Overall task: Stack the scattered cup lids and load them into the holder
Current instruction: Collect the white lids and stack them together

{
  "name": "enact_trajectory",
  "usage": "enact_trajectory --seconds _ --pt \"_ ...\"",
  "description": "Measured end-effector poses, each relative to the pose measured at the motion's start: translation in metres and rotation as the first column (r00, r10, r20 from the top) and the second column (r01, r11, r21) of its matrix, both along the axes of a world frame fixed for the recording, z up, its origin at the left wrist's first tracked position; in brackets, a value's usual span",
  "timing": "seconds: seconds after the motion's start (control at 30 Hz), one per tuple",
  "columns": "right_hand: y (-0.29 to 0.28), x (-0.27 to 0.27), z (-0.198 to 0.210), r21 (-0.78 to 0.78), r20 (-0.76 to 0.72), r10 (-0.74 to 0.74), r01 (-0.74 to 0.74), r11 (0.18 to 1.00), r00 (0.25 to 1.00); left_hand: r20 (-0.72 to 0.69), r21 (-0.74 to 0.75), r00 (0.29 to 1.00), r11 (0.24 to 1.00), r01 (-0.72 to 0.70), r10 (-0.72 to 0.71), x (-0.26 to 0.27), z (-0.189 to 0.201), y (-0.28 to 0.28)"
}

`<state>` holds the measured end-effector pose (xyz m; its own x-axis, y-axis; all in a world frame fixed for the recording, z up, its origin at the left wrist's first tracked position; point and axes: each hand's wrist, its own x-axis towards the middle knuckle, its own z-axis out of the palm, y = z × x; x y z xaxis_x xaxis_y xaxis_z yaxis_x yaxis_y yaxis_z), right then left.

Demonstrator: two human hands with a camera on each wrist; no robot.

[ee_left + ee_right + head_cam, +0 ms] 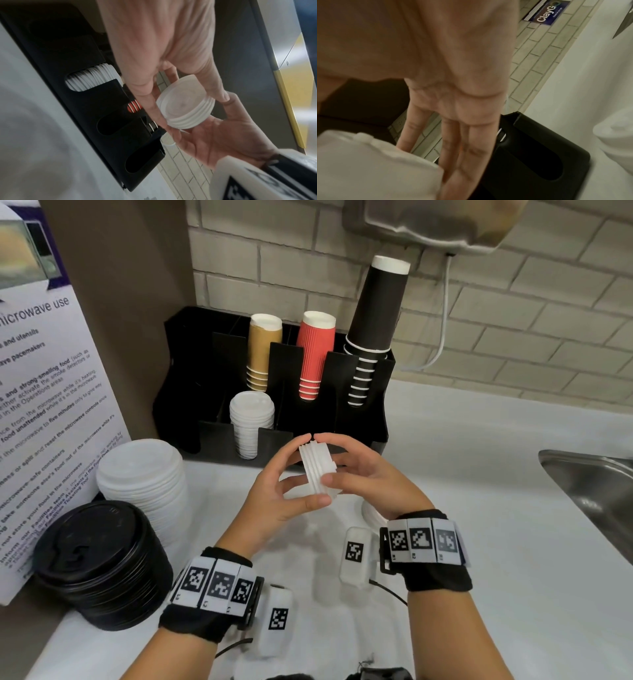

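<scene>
Notice (51,392) propped far left. Sink (592,491) right. Tan cups (263,350), red cups (315,354), black cups (373,326) upright, inverted, against brick wall (513,313).

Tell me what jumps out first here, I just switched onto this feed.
Both hands, left hand and right hand, hold a small stack of white lids on its side in front of the black holder. The holder carries tan, red and black cup stacks plus white lids in one front slot. Big white and black lid stacks stand at left.
</scene>
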<state>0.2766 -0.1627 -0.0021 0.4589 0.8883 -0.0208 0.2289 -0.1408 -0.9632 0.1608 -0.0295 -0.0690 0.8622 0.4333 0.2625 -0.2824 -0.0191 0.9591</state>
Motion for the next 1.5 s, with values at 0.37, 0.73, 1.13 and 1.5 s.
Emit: enact_trajectory --seconds 0.37,0.73,1.13,1.5 --pt "0.005 -0.001 -0.004 0.024 0.136 -0.027 0.024 0.999 0.99 -0.007 0.02 0.998 0.997 -0.07 0.07 0.003 -0.001 -0.002" --pt "0.064 0.02 0.009 0.086 0.285 -0.076 0.054 0.995 0.955 -0.01 -0.148 0.978 0.967 -0.207 0.208 -0.001 -0.005 0.014" --pt "0.201 0.047 0.003 -0.206 0.726 0.121 0.047 0.977 0.677 -0.153 -0.221 0.927 0.902 -0.37 0.343 -0.001 -0.023 0.035" --pt "0.202 0.04 -0.009 -0.288 0.868 0.206 0.119 0.95 0.451 -0.157 -0.23 0.931 0.905 -0.359 0.329 0.0 -0.025 0.038"
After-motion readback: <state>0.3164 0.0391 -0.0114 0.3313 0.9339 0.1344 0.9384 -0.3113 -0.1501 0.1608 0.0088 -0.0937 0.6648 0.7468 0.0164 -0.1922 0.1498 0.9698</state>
